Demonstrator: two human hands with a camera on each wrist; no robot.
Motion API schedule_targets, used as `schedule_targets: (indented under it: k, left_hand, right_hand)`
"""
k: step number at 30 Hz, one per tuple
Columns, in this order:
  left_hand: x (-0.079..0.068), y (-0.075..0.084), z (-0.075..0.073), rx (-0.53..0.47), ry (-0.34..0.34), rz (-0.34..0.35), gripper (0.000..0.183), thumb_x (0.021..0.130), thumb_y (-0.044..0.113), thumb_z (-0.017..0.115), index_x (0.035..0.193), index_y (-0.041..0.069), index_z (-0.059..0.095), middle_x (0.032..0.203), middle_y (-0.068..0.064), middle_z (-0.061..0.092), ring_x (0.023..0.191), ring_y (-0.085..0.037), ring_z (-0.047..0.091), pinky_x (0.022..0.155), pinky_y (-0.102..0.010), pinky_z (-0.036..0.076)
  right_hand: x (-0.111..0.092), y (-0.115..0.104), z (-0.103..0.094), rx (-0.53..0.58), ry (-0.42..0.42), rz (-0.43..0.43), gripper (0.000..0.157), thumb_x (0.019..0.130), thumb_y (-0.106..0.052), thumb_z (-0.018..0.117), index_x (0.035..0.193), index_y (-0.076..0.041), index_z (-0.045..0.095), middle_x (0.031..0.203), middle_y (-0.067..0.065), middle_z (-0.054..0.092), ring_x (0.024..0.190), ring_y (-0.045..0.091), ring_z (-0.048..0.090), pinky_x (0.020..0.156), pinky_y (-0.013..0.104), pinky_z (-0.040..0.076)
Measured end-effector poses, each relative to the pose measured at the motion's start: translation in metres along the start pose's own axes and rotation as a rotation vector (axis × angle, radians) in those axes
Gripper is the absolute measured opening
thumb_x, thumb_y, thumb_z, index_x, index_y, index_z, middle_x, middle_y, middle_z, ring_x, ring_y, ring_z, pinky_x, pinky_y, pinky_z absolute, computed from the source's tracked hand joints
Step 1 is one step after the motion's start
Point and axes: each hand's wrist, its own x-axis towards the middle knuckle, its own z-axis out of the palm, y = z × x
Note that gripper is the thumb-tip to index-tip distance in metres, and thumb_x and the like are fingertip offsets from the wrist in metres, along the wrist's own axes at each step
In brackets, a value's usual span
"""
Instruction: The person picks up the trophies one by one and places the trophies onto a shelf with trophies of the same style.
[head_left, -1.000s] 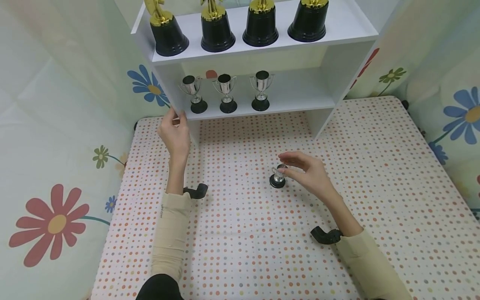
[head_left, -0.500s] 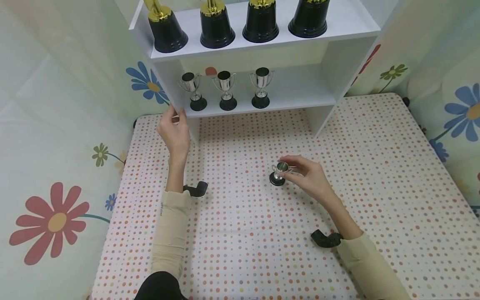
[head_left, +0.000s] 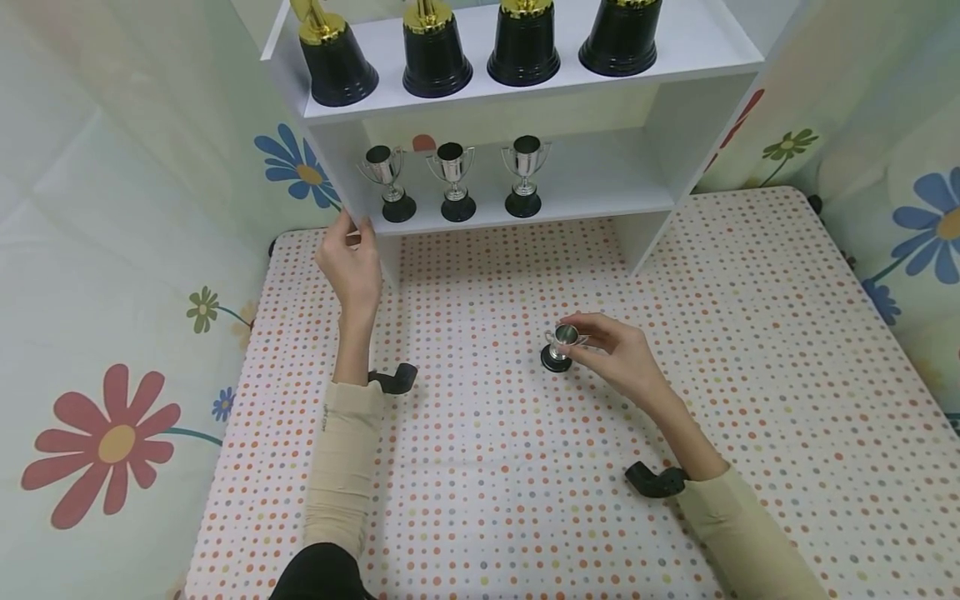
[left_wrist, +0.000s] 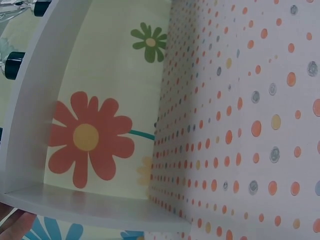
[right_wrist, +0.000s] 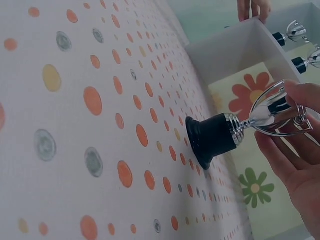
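My right hand (head_left: 624, 354) pinches a small silver trophy cup (right_wrist: 270, 112) by its bowl and handles, thumb on one side and fingers on the other. The cup's round black base (head_left: 556, 359) is down at the dotted tablecloth. My left hand (head_left: 351, 265) grips the left front edge of the white shelf unit (head_left: 517, 223) at the height of the lower shelf. Only a bit of that hand's fingers (left_wrist: 17, 226) shows in the left wrist view, by the panel's corner. On the lower shelf stand three matching silver cups, the rightmost cup (head_left: 523, 171) nearest the middle.
Several larger trophies with black bases (head_left: 522, 50) and gold upper parts line the top shelf, their tops cut off by the frame. The tablecloth (head_left: 480, 492) has coloured dots. Flower-printed curtains (head_left: 120, 250) hang around the table. A black wrist mount (head_left: 656, 480) sits by each cuff.
The right hand's fingers have drawn in around the cup's bowl and lowered slightly, and the cup's open rim shows more. The left hand has stayed on the shelf edge.
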Motion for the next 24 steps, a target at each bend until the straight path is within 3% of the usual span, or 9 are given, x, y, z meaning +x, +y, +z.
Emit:
schedule_targets:
  k: [14, 24]
  left_hand:
    - [0.0, 0.001, 0.0, 0.0, 0.001, 0.012, 0.028, 0.101, 0.006, 0.061, 0.126, 0.003, 0.072, 0.114, -0.015, 0.077, 0.096, -0.027, 0.074, 0.082, -0.036, 0.06]
    - [-0.001, 0.002, 0.001, -0.001, 0.007, 0.005, 0.028, 0.101, 0.006, 0.061, 0.127, 0.003, 0.071, 0.113, -0.015, 0.077, 0.096, -0.027, 0.073, 0.082, -0.036, 0.059]
  right_hand:
    - [-0.002, -0.002, -0.003, -0.013, 0.006, -0.026, 0.04, 0.093, -0.012, 0.077, 0.131, -0.006, 0.066, 0.131, 0.013, 0.068, 0.112, -0.005, 0.061, 0.097, 0.012, 0.051]
    - [0.005, -0.016, -0.018, -0.059, 0.049, -0.08, 0.04, 0.092, -0.007, 0.077, 0.13, -0.004, 0.067, 0.128, 0.015, 0.07, 0.108, -0.006, 0.063, 0.093, 0.011, 0.052]
